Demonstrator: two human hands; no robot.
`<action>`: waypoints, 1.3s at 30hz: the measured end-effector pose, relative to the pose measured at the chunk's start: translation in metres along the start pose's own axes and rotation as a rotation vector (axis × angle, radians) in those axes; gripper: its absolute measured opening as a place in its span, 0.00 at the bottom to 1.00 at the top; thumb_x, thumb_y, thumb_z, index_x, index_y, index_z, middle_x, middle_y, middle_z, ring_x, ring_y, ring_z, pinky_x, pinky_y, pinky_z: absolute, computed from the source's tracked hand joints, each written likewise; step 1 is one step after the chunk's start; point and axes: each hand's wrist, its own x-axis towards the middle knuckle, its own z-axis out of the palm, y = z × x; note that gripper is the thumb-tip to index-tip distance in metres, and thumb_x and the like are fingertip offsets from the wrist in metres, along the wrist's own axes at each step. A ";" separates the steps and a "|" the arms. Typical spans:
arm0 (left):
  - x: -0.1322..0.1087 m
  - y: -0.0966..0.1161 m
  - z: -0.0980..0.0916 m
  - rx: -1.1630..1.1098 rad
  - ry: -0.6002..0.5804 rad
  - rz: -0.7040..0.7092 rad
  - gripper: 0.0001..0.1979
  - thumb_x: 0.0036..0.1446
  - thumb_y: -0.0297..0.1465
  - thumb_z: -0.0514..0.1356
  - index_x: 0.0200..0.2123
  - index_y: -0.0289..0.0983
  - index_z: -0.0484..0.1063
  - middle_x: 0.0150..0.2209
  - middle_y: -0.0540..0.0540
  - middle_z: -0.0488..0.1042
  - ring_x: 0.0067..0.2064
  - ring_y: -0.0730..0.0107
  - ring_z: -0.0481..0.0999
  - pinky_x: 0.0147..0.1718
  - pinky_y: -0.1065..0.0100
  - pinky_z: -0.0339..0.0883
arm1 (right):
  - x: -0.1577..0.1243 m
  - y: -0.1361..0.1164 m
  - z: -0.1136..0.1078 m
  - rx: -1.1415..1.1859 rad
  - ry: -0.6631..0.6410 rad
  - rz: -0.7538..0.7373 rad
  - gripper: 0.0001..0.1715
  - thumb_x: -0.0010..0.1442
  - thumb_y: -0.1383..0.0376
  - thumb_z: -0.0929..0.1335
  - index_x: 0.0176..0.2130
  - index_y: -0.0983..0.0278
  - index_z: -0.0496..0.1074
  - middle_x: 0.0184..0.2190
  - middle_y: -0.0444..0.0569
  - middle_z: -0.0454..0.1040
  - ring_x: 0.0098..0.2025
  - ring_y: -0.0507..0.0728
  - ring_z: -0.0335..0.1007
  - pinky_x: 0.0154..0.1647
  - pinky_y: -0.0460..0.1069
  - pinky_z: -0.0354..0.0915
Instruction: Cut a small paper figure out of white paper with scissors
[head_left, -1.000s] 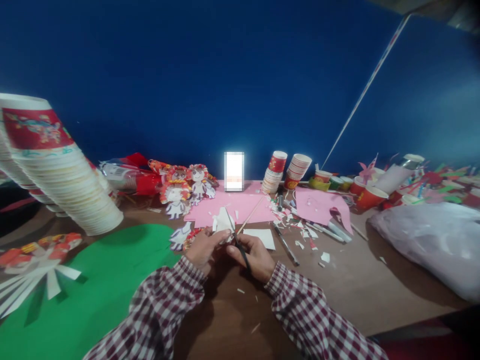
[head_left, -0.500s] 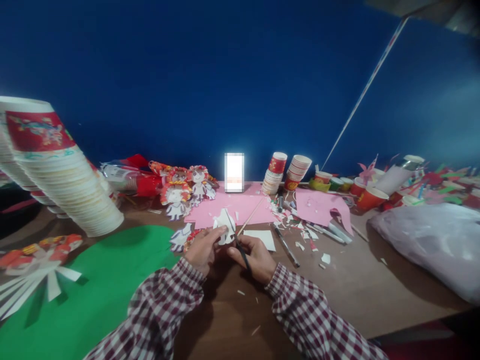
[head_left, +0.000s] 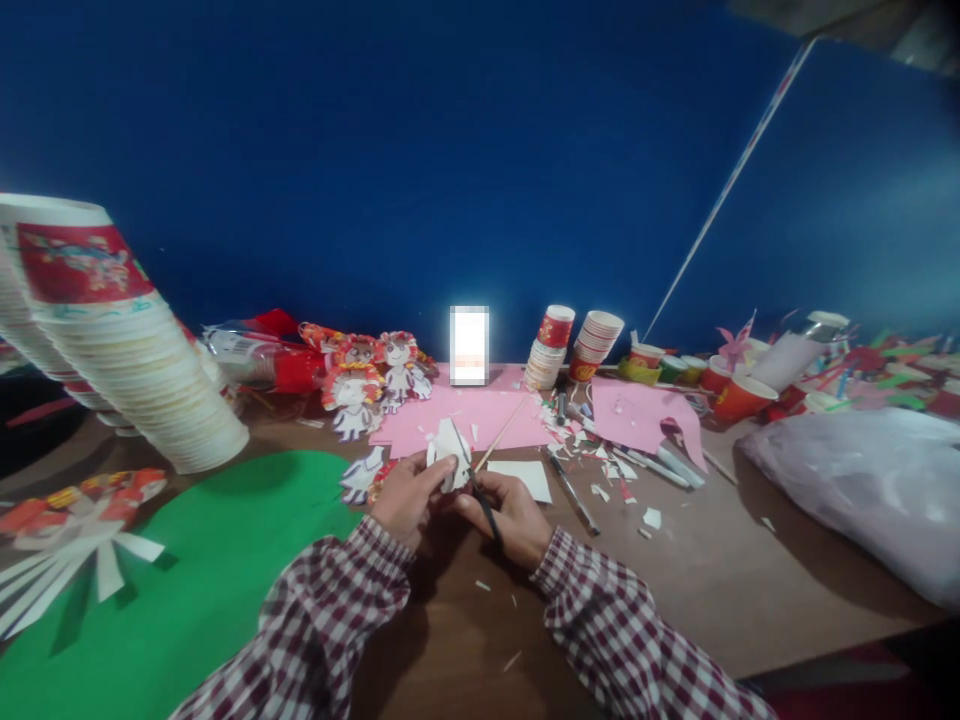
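Between thumb and fingers, my left hand (head_left: 410,497) pinches a white paper cutout (head_left: 444,440) above the table's middle. My right hand (head_left: 514,515) grips a pair of scissors (head_left: 487,508), whose blades point up and left against the cutout's right side. How far apart the blades are is hard to make out. Beyond both hands lies a pink sheet (head_left: 495,420). A white paper card (head_left: 519,478) rests just past my right hand. Finished-looking paper figures (head_left: 351,405) with drawn faces and orange-red manes stand to the left of the cutout.
Tall stacked paper cups (head_left: 142,370) lean at the left, beside a green sheet (head_left: 225,560). Two shorter cup stacks (head_left: 550,345) stand at the back. A pen (head_left: 574,495), paper scraps (head_left: 651,518) and a second pink piece (head_left: 637,415) lie right. A plastic bag (head_left: 862,490) bulges at far right.
My left thumb and the white cutout have shifted very slightly. The scissors and my right hand look nearly unmoved.
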 end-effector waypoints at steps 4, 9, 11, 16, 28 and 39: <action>0.000 0.000 0.000 -0.011 -0.012 -0.007 0.12 0.37 0.33 0.70 0.25 0.34 0.73 0.18 0.52 0.73 0.20 0.74 0.71 0.21 0.73 0.65 | 0.001 0.001 -0.001 0.028 -0.014 -0.022 0.21 0.54 0.52 0.71 0.36 0.68 0.76 0.28 0.47 0.73 0.32 0.55 0.69 0.36 0.49 0.65; -0.002 0.001 0.002 -0.016 -0.003 -0.017 0.10 0.39 0.31 0.69 0.24 0.35 0.72 0.17 0.52 0.72 0.19 0.74 0.70 0.18 0.74 0.62 | 0.000 0.002 -0.001 0.016 -0.007 -0.014 0.21 0.53 0.51 0.71 0.35 0.68 0.76 0.27 0.47 0.72 0.30 0.54 0.67 0.34 0.48 0.64; -0.003 0.001 0.002 -0.022 -0.009 -0.024 0.10 0.39 0.31 0.69 0.25 0.35 0.72 0.17 0.52 0.72 0.19 0.74 0.70 0.18 0.74 0.61 | -0.001 0.002 0.000 0.006 0.005 -0.007 0.21 0.53 0.52 0.71 0.36 0.68 0.76 0.26 0.46 0.71 0.28 0.53 0.66 0.31 0.47 0.63; -0.001 -0.001 0.001 -0.046 -0.016 -0.028 0.08 0.40 0.31 0.68 0.24 0.35 0.72 0.17 0.53 0.72 0.19 0.75 0.69 0.20 0.74 0.62 | 0.000 0.005 0.000 -0.014 0.038 -0.002 0.18 0.52 0.54 0.72 0.33 0.67 0.75 0.24 0.44 0.70 0.27 0.53 0.64 0.28 0.46 0.62; -0.002 0.000 0.001 -0.040 -0.025 -0.026 0.14 0.35 0.33 0.71 0.24 0.33 0.73 0.18 0.51 0.73 0.21 0.74 0.70 0.20 0.74 0.64 | 0.001 0.003 0.003 0.012 0.043 0.000 0.18 0.52 0.55 0.72 0.35 0.67 0.75 0.25 0.46 0.72 0.28 0.53 0.66 0.29 0.46 0.62; 0.003 0.007 -0.004 -0.114 0.082 0.108 0.13 0.35 0.30 0.71 0.27 0.34 0.73 0.22 0.51 0.75 0.24 0.74 0.74 0.26 0.72 0.70 | -0.001 0.007 -0.004 0.011 -0.045 0.062 0.20 0.55 0.50 0.69 0.36 0.64 0.68 0.21 0.41 0.65 0.20 0.49 0.61 0.19 0.43 0.59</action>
